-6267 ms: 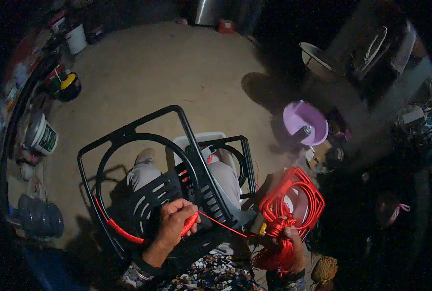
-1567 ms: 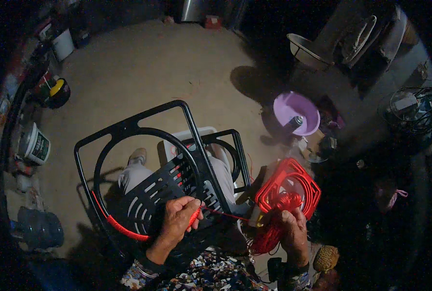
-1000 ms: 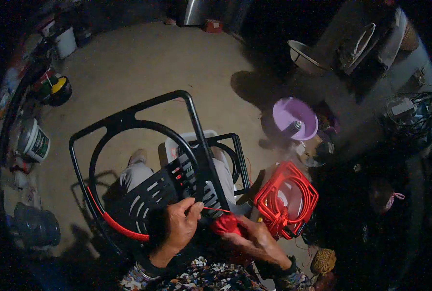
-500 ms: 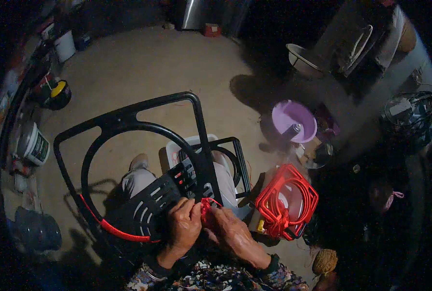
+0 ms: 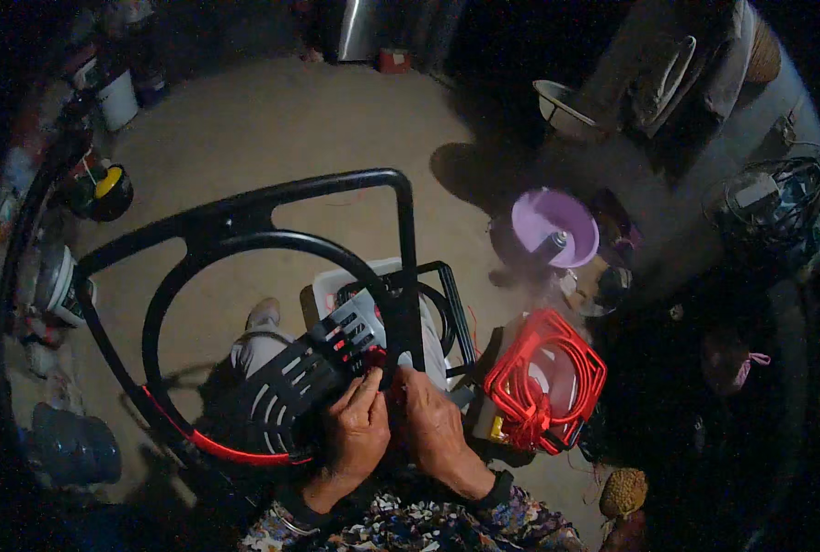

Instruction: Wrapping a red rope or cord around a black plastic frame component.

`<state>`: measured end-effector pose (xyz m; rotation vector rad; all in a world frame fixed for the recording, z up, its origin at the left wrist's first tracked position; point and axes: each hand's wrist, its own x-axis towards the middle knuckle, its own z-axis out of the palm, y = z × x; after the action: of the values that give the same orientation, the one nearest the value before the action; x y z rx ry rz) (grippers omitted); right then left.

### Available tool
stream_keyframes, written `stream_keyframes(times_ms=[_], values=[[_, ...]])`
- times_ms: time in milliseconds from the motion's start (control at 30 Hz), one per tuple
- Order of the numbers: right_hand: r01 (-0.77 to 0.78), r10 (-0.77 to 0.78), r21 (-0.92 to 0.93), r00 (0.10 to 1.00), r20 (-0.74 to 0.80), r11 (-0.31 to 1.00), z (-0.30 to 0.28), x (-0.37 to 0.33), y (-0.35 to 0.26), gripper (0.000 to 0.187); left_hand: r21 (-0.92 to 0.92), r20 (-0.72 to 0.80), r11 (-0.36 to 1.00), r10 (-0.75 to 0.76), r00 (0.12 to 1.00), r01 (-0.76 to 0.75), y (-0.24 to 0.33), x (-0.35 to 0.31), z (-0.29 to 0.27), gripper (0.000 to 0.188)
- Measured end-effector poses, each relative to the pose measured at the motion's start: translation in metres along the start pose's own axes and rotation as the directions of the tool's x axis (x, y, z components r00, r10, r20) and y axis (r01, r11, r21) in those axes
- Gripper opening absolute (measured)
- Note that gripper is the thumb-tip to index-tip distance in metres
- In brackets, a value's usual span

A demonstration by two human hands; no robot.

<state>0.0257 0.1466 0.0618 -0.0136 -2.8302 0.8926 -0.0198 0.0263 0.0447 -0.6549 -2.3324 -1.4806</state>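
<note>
A large black frame (image 5: 295, 187) with a rounded ring inside it and a slotted plate (image 5: 277, 386) stands tilted across my lap. Red cord (image 5: 235, 448) is wound tightly along part of its lower left rim. My left hand (image 5: 359, 428) is closed, its fingertips pinching a dark red bit of cord by the frame's right bar. Right beside it, my right hand (image 5: 433, 432) is closed at the lower end of that bar. Its inner fingers are hidden, and whether it also grips cord does not show.
To my right, red-wrapped frames (image 5: 543, 382) lie on a box. Beyond are a purple basin (image 5: 557, 225) with a spray can and a white basin (image 5: 566, 110). A pale tub (image 5: 336, 281) with a smaller black frame stands ahead. Buckets (image 5: 117, 99) line the left.
The black frame has swung slightly, its top moving right and its left side nearer the left. The red bunch between my hands now shows far less. Both hands have shifted slightly.
</note>
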Motion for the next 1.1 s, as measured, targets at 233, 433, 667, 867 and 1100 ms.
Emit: stream_keyframes(times_ms=[233,433,667,867,1100], values=[[0.148,-0.148,-0.006,0.989,0.031,0.989,-0.028,-0.020,-0.003,0.047,-0.015,0.154,0.989,-0.142,0.978,0.146,0.003,-0.008,-0.006,0.024],[0.405,-0.390,-0.236,0.914,0.109,0.883,-0.041,0.047,0.000,0.022,0.071,0.179,0.996,-0.062,0.982,0.050,-0.009,-0.023,-0.010,0.012],[0.763,-0.658,-0.582,0.594,0.463,0.281,0.006,0.086,0.026,0.014,0.200,0.371,0.939,0.191,0.909,-0.279,-0.038,-0.063,0.007,0.015],[0.735,-0.395,-0.399,0.648,0.651,0.547,0.040,0.097,0.060,0.017,0.151,0.299,0.983,0.054,0.953,-0.103,-0.021,-0.051,0.006,0.014],[0.741,-0.436,-0.287,0.613,0.659,0.607,0.027,0.100,0.052,0.021,0.080,0.273,0.996,0.022,0.962,-0.045,-0.004,-0.041,0.004,0.007]])
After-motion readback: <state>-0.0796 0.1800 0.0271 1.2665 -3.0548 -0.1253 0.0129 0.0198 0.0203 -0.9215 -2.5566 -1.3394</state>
